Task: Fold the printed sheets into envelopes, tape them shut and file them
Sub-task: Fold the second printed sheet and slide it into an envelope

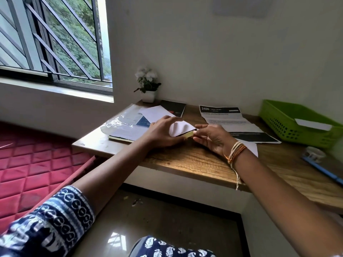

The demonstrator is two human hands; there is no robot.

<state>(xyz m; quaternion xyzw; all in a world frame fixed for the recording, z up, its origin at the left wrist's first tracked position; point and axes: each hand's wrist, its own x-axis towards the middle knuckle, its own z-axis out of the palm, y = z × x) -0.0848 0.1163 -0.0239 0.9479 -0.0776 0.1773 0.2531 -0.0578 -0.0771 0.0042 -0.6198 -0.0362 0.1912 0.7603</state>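
Two outstretched arms, left hand (161, 132) and right hand (211, 137) pinching folded sheet (181, 129)

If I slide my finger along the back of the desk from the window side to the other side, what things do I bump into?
Flower pot → black notebook → printed sheet → green basket.

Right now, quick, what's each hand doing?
Left hand: holding the folded paper.
Right hand: pinching the same paper's corner.
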